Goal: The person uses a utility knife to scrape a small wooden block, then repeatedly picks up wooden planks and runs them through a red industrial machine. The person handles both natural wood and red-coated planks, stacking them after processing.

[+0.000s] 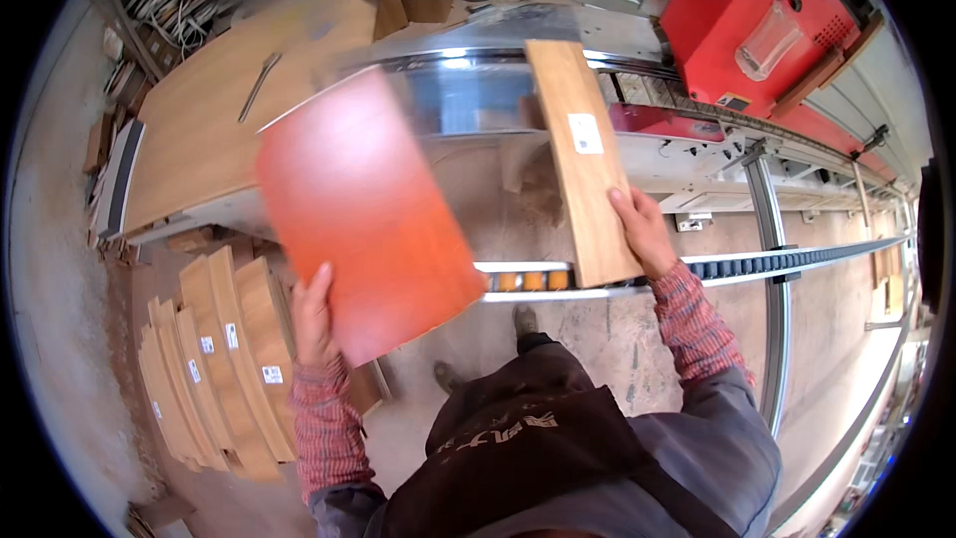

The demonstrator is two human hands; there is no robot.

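My left hand point(315, 317) grips the lower left edge of a glossy orange-red rectangular panel point(368, 219), thumb on its face. The panel is tilted and slightly blurred, held up in front of me. My right hand point(645, 231) is closed on the right edge of a long, narrow wood-grain board point(576, 169) with a white label point(586, 134) on its upper part. That board stretches away from me, its near end over the roller rail point(697, 267). The two pieces are apart. Most of the fingers on both hands are hidden behind the pieces.
At the left stands a wood-topped table point(199, 130) with a metal wrench-like tool point(261, 86) on it. Several labelled wood-grain boards point(214, 339) lean below. A red machine housing point(747, 20) is at the far right, and a metal post point(767, 209) rises beside the rail.
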